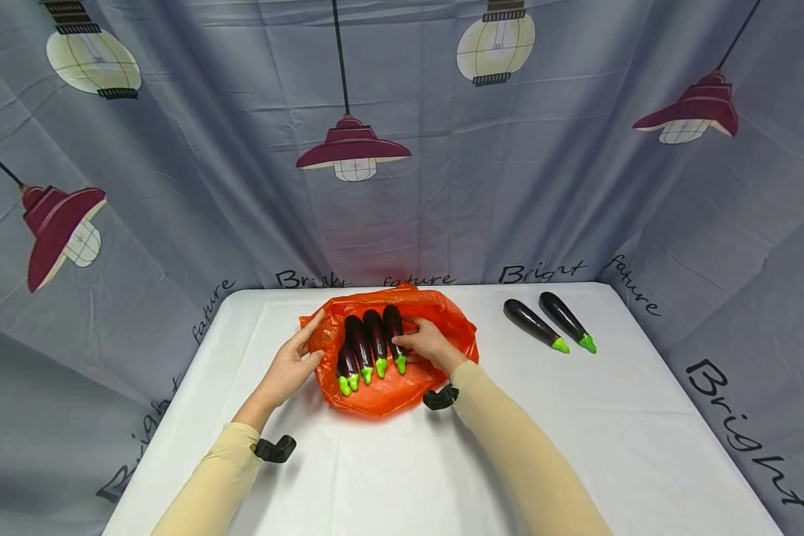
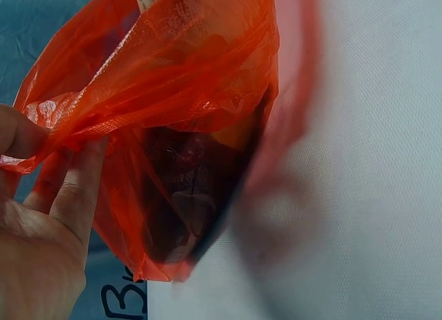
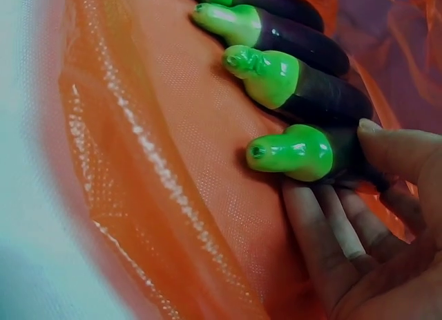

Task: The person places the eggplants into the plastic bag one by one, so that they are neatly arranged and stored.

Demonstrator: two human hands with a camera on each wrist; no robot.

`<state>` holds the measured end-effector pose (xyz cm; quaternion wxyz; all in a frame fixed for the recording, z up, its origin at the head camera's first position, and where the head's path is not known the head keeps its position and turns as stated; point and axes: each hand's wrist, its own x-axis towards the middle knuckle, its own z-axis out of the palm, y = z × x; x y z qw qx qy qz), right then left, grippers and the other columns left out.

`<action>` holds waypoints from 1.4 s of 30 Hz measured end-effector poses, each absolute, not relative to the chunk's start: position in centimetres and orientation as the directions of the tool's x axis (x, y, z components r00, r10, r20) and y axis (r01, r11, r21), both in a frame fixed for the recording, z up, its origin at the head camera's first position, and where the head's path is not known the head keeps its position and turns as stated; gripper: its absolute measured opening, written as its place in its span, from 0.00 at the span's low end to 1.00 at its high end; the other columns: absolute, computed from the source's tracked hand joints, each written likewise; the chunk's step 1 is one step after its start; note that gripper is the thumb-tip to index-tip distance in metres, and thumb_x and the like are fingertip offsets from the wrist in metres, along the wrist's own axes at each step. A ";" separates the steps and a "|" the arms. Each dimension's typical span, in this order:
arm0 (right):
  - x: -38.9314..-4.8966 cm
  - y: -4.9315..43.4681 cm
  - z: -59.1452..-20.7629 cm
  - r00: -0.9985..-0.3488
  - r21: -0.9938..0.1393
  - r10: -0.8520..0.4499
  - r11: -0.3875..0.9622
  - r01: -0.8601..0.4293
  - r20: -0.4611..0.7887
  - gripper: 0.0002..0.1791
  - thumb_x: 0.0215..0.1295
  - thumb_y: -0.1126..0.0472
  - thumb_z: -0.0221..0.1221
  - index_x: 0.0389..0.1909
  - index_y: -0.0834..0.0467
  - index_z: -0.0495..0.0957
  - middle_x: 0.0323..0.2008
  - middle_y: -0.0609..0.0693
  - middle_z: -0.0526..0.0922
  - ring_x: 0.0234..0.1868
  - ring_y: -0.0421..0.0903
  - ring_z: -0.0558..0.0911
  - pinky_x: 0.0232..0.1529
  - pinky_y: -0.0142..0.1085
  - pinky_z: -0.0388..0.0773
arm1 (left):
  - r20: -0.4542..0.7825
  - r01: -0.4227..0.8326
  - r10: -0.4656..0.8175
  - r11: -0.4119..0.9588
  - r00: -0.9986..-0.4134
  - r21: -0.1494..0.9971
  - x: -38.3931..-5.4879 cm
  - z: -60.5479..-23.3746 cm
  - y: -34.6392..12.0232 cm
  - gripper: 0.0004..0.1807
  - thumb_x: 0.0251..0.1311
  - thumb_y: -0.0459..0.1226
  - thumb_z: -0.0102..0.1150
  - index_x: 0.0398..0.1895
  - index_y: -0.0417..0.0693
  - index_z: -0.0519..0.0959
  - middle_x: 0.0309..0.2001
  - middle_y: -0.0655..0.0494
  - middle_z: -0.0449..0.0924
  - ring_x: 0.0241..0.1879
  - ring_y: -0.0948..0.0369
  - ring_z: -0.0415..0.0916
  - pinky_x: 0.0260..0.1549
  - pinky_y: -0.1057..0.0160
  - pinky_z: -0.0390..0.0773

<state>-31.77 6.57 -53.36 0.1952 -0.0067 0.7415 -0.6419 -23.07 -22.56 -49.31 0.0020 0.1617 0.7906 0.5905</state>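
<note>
An orange plastic bag (image 1: 375, 402) lies with its mouth spread on the table, and several dark purple eggplants (image 1: 357, 339) with bright green stem ends sit side by side in it. My left hand (image 1: 289, 372) pinches the bag's left rim between thumb and fingers; in the left wrist view the thin film (image 2: 186, 78) bunches there. Inside the bag, my right hand (image 1: 432, 344) holds the rightmost eggplant (image 1: 392, 324). In the right wrist view its thumb rests on top of that eggplant's body, behind the green cap (image 3: 311, 153), with the other fingers beneath.
Two more eggplants, one nearer (image 1: 532, 322) and one farther right (image 1: 566, 320), lie on the white table (image 1: 643, 432) to the right of the bag. A grey curtain (image 1: 442, 216) printed with lamps hangs behind the table and along its sides.
</note>
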 end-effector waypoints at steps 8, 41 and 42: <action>-31.5 6.3 -53.2 -0.932 -0.956 -0.235 0.166 0.242 -0.277 0.36 0.67 0.64 0.67 0.74 0.63 0.66 0.52 0.61 0.82 0.37 0.51 0.84 0.37 0.45 0.87 | 0.205 0.272 0.262 0.250 -0.943 0.929 -23.1 -49.5 -22.7 0.41 0.69 0.23 0.51 0.82 0.56 0.55 0.81 0.52 0.52 0.73 0.47 0.60 0.58 0.74 0.70; -30.2 8.1 -51.8 -0.929 -0.954 -0.292 0.255 0.156 -0.229 0.40 0.65 0.68 0.67 0.75 0.68 0.61 0.55 0.67 0.80 0.45 0.59 0.86 0.44 0.51 0.85 | 0.201 0.270 0.253 0.277 -0.946 0.922 -23.0 -49.2 -22.5 0.40 0.69 0.24 0.52 0.82 0.56 0.56 0.80 0.54 0.52 0.73 0.48 0.60 0.61 0.69 0.68; -30.2 8.3 -51.7 -0.928 -0.954 -0.295 0.259 0.152 -0.228 0.40 0.64 0.68 0.67 0.75 0.68 0.61 0.55 0.67 0.80 0.45 0.59 0.86 0.44 0.51 0.85 | 0.201 0.271 0.253 0.281 -0.946 0.921 -23.0 -49.2 -22.5 0.40 0.70 0.24 0.52 0.82 0.56 0.56 0.80 0.54 0.52 0.73 0.48 0.60 0.62 0.68 0.68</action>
